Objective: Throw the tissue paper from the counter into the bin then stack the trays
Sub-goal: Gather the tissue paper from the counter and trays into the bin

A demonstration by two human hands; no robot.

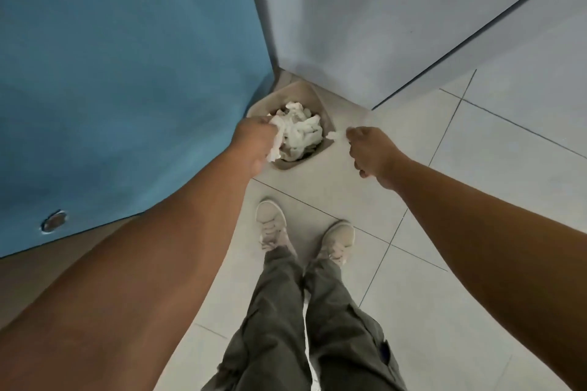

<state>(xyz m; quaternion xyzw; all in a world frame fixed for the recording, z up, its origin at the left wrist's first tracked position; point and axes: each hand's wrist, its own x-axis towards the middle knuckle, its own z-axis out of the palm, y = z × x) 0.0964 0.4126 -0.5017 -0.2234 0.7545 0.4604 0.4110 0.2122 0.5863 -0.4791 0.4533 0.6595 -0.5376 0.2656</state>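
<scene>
Bare forearms are stretched forward above olive trousers and pale shoes on the tiled floor. A crumpled tissue is gripped in the left hand over the beige bin. A small scrap is pinched by the right hand just beside its rim. The bin, heaped with tissue paper, is set in a corner beside a blue panel.

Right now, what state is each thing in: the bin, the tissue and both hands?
bin: on the floor in the corner, top open, nearly full.
tissue pile: crumpled, heaped inside the bin.
left hand: grips a wad of tissue over the bin.
right hand: pinches a scrap of tissue at the bin's right edge.
trays: not in view.
</scene>
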